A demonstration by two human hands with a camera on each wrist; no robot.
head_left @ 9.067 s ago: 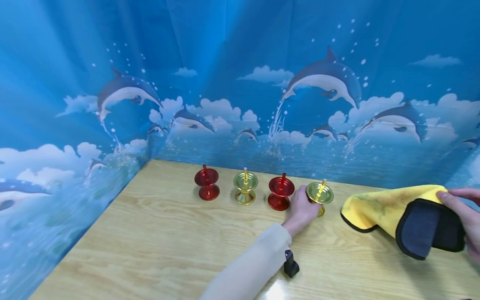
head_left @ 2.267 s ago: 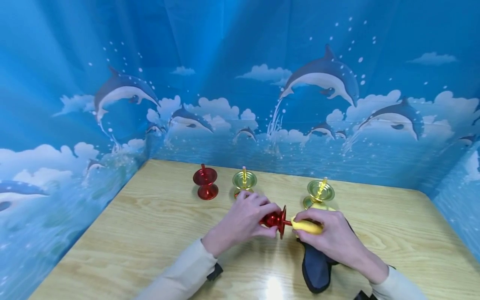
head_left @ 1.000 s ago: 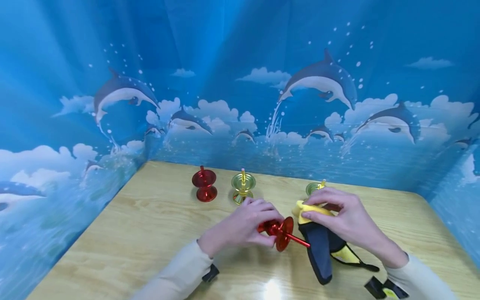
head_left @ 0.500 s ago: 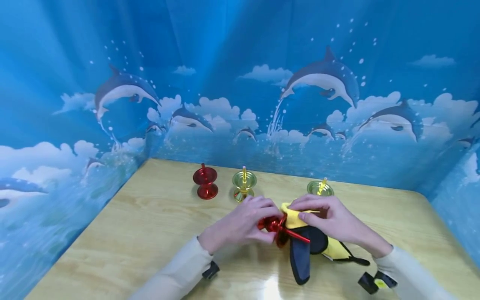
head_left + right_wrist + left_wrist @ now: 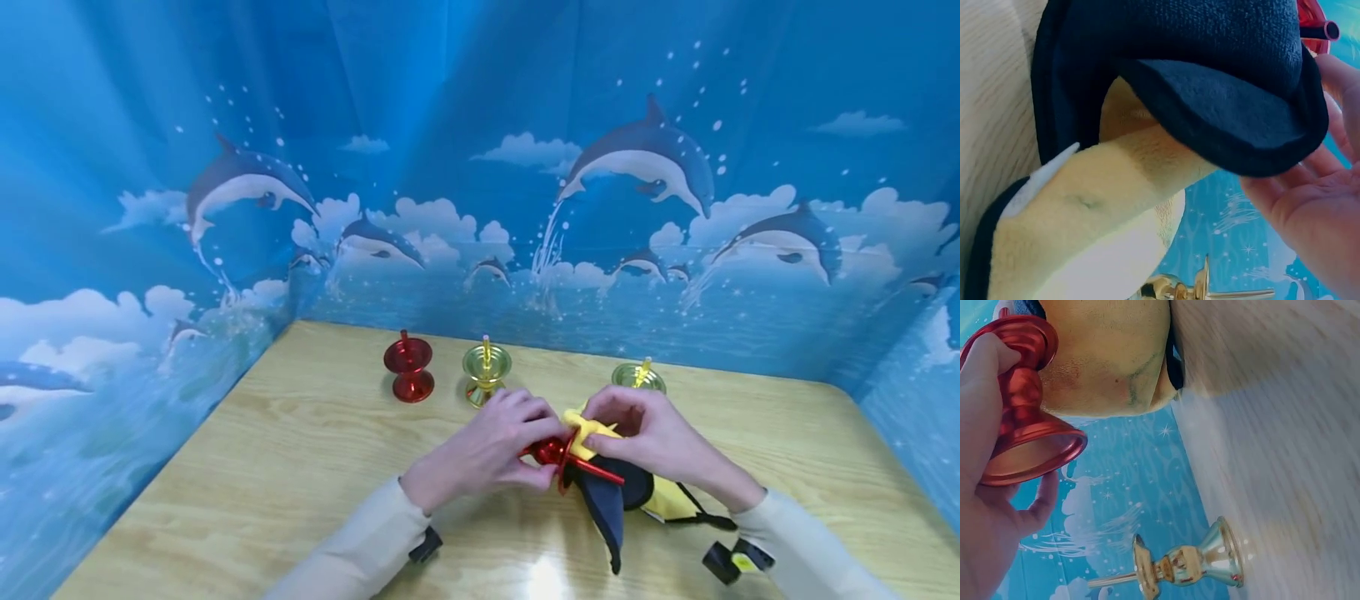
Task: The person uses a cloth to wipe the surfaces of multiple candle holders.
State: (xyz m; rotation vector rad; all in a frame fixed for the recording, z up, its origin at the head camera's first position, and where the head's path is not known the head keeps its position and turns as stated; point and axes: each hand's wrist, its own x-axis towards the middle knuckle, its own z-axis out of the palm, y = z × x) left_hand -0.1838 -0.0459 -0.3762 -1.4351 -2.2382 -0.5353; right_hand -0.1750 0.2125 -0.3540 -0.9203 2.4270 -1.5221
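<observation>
My left hand (image 5: 487, 450) grips a shiny red candle holder (image 5: 550, 451) by its stem, tipped sideways above the table so its rod points right. Its flared base faces the camera in the left wrist view. My right hand (image 5: 660, 433) pinches a yellow and dark grey cloth (image 5: 602, 504), whose yellow part lies against the holder's dish near the rod. In the right wrist view the grey side of the cloth (image 5: 1229, 100) droops in a fold below the fingers. The fingertips under the cloth are partly hidden.
Another red candle holder (image 5: 409, 367) and a gold one (image 5: 486, 367) stand upright at the back, left of centre. A second gold holder (image 5: 639, 377) stands behind my right hand, partly covered. A blue dolphin-print curtain (image 5: 480, 167) borders the wooden table (image 5: 300, 467).
Earlier the red candle holder stood in the row; my left hand now holds it tipped. The cloth came from the right, covered the rod, drew away, and now presses on the dish.
</observation>
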